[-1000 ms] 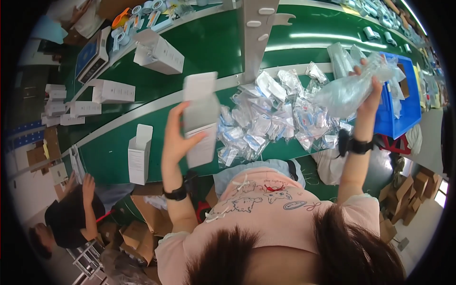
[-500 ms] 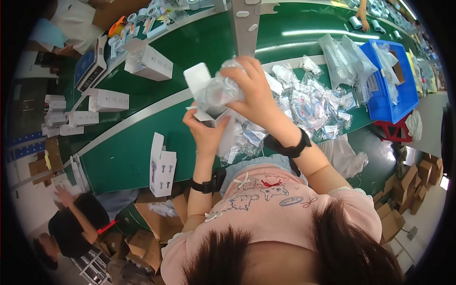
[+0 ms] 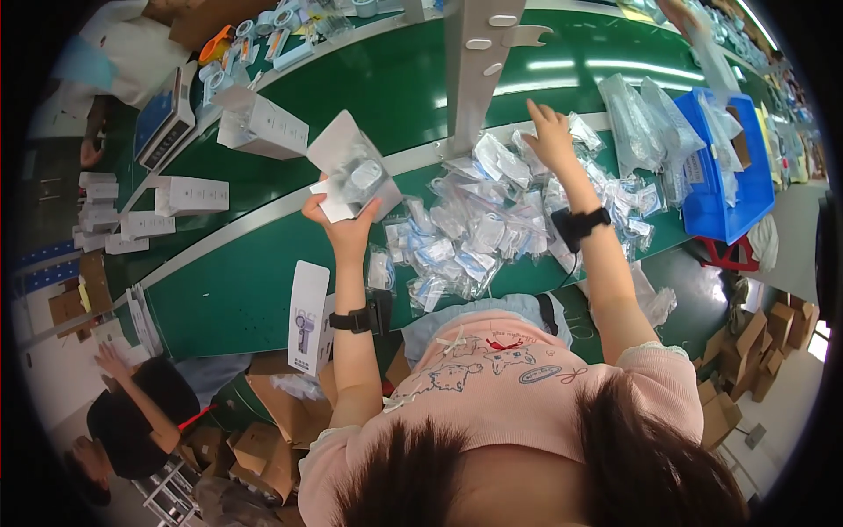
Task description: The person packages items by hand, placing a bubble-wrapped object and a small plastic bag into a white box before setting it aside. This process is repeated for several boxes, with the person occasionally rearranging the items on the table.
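An open white box with raised flaps is in my left hand, the thumb and fingers gripping its near side. Inside its mouth lies something wrapped in clear plastic; its kind I cannot make out. My right hand reaches over the far part of a heap of small clear plastic bags holding white and blue parts. Its fingers are apart with nothing visible in them. Left of my left forearm stands another white carton with a picture of a handheld device.
More white boxes stand along the belt on the left, near a scale. A metal post rises beyond the heap. To the right are clear plastic sleeves and a blue bin. A co-worker is at lower left.
The plastic-wrapped item went from my right hand into the box. My right hand moved away to the right, over the bags. My left hand shifted slightly left with the box.
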Demonstrator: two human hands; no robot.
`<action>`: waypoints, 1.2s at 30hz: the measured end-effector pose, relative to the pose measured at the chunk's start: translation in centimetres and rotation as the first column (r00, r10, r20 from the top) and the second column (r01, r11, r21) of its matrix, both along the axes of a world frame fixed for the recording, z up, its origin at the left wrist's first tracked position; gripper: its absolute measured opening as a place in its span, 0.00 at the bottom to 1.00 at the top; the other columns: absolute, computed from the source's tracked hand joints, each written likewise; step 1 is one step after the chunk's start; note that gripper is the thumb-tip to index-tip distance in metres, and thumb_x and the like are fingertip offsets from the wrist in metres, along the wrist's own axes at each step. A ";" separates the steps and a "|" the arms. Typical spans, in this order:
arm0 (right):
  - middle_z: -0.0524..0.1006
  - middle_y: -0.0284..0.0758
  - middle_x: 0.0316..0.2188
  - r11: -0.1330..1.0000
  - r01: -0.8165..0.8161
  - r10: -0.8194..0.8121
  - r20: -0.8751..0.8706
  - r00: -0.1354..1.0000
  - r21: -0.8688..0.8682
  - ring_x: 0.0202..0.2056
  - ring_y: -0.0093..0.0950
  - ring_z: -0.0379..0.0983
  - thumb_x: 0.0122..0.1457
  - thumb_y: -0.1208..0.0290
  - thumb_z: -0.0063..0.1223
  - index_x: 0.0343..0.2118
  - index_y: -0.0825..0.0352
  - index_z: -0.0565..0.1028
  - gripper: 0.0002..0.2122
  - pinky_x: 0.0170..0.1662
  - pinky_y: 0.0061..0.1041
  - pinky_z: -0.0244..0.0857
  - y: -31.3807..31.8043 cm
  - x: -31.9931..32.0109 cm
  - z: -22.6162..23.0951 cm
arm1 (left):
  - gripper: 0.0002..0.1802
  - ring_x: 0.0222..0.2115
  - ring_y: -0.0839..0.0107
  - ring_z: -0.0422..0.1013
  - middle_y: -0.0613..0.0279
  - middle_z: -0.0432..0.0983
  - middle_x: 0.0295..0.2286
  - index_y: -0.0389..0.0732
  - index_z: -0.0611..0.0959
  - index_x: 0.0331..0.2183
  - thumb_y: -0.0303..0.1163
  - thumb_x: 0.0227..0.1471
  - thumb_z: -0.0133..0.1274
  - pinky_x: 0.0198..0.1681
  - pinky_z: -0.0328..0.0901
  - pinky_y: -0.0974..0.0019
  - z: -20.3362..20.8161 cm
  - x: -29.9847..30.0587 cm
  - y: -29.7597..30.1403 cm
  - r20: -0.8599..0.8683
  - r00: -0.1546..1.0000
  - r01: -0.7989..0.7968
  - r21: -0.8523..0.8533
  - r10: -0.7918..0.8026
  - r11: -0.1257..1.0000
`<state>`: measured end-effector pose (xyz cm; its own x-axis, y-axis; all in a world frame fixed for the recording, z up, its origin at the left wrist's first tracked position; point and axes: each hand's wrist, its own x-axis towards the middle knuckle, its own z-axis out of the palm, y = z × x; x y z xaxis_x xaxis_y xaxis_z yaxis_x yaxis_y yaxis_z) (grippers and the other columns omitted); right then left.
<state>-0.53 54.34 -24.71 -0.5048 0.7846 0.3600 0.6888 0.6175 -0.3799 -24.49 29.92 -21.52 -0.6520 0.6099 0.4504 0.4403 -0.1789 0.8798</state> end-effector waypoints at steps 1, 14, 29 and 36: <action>0.70 0.38 0.37 0.992 -0.023 0.041 0.146 0.988 -0.125 0.41 0.38 0.63 0.40 0.73 0.56 0.39 0.65 0.70 0.19 0.41 0.35 0.60 0.4 0.6 -1.6 | 0.42 0.48 0.58 0.56 0.45 0.53 0.48 0.43 0.52 0.41 0.27 0.29 0.65 0.50 0.52 0.61 -0.7 -0.3 -0.1 0.044 0.999 0.023 0.007 -0.023 1.000; 0.68 0.36 0.35 0.719 -0.624 0.065 -0.863 0.501 -0.308 0.36 0.24 0.68 0.42 0.87 0.54 0.48 0.65 0.57 0.28 0.37 0.22 0.64 -7.8 -4.6 9.6 | 0.13 0.26 0.73 0.65 0.50 0.69 0.40 0.38 0.79 0.27 0.27 0.32 0.60 0.29 0.60 0.72 4.4 -1.7 -2.4 -0.307 0.945 -0.257 -0.476 0.116 0.841; 0.70 0.33 0.37 0.478 -0.861 0.852 0.329 0.407 -0.172 0.46 0.32 0.60 0.38 0.68 0.60 0.34 0.62 0.73 0.17 0.54 0.39 0.48 -13.0 -14.7 10.1 | 0.05 0.30 0.74 0.67 0.50 0.73 0.33 0.30 0.76 0.21 0.17 0.34 0.56 0.34 0.62 0.73 3.3 -3.4 -0.5 0.371 0.916 -0.068 -0.229 0.152 0.971; 0.59 0.42 0.48 0.604 -0.791 0.539 -0.680 0.497 -0.099 0.51 0.40 0.55 0.31 0.69 0.64 0.56 0.60 0.52 0.44 0.55 0.34 0.46 -12.9 -15.2 2.2 | 0.20 0.39 0.70 0.65 0.52 0.69 0.39 0.31 0.73 0.36 0.17 0.34 0.55 0.42 0.59 0.71 1.4 -3.5 -3.1 0.407 0.912 -0.005 -0.125 0.056 0.992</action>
<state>-15.78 41.45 -22.53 -0.7426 0.4131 0.5272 -0.2815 0.5217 -0.8053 -28.01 26.86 -20.08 -0.7825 0.6191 0.0662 0.0413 -0.0545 0.9977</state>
